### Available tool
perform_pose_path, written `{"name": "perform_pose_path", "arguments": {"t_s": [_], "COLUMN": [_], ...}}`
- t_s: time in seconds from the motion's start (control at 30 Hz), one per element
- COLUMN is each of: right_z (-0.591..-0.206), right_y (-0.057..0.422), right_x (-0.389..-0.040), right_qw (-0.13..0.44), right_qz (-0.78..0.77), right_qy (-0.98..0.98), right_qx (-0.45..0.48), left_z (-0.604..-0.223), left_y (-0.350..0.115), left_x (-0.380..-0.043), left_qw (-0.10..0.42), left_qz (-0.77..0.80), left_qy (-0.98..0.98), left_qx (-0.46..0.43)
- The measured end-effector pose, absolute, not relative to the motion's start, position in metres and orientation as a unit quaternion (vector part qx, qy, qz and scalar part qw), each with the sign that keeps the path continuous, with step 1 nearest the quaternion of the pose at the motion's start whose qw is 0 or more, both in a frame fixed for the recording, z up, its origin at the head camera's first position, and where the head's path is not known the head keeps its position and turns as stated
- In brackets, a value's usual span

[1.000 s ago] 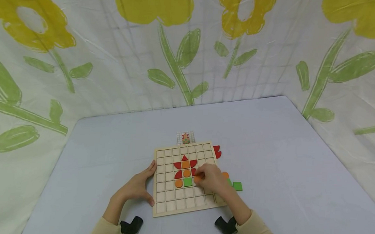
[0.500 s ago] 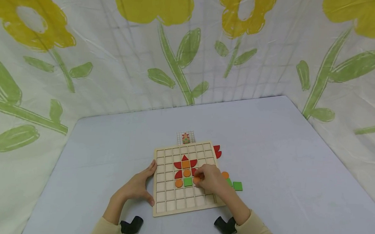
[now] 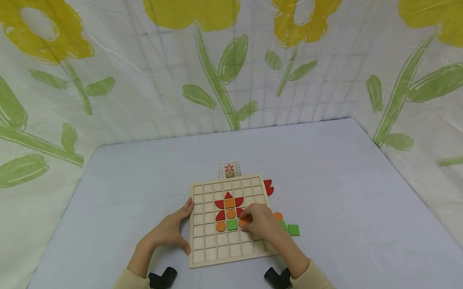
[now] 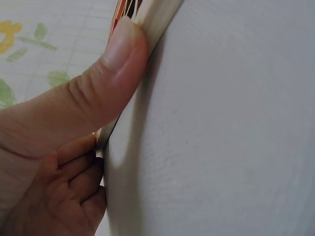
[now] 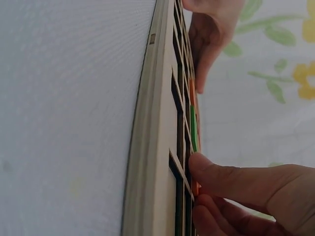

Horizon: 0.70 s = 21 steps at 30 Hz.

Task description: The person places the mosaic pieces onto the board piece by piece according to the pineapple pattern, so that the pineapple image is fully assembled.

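Note:
In the head view a wooden grid board [image 3: 210, 241] lies on the table, several coloured pieces set in its cells. My right hand [image 3: 262, 222] pinches an orange disc [image 3: 243, 223] between thumb and fingers at a cell right of a green square [image 3: 232, 225]. Part of that disc is hidden by the fingers. Left of the green square sits another orange disc [image 3: 221, 226]. Along the board's left edge, my left hand [image 3: 168, 230] is spread, thumb and fingertips touching the frame. In the left wrist view its thumb [image 4: 123, 49] rests against the board's side.
A small pattern card [image 3: 229, 170] lies behind the board. Beyond its right edge are red pieces [image 3: 268, 188], an orange disc [image 3: 278, 216] and green squares [image 3: 293, 230]. White cloth covers the table [image 3: 350, 203]; a flower-print curtain [image 3: 160, 84] stands behind.
The orange disc under my right fingers has shifted very slightly within its cell area. My left hand and the board hold their place.

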State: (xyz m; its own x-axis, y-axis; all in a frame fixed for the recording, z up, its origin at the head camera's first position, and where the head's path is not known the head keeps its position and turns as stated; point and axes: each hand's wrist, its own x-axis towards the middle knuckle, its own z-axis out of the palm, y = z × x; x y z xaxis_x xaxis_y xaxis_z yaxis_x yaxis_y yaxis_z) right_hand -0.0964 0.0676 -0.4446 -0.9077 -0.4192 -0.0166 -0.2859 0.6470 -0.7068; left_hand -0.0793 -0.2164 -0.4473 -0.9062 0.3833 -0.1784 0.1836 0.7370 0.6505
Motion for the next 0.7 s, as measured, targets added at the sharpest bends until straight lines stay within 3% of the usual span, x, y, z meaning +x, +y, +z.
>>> {"name": "perform_pose_path", "arguments": {"t_s": [0.33, 0.7], "right_z": [-0.436, -0.429], "right_y": [0.082, 0.151], "right_x": [-0.098, -0.104], "right_qw": [0.096, 0.094], "right_qz": [-0.378, -0.409], "right_qy": [0.907, 0.901], "right_qx": [-0.157, -0.108], "left_z": [-0.449, -0.452], "left_y": [-0.216, -0.218], "left_x": [-0.08, -0.082], "left_qw": [0.163, 0.162], "left_qz": [0.329, 0.329], "left_qy": [0.918, 0.919], "left_qx": [0.148, 0.147]}}
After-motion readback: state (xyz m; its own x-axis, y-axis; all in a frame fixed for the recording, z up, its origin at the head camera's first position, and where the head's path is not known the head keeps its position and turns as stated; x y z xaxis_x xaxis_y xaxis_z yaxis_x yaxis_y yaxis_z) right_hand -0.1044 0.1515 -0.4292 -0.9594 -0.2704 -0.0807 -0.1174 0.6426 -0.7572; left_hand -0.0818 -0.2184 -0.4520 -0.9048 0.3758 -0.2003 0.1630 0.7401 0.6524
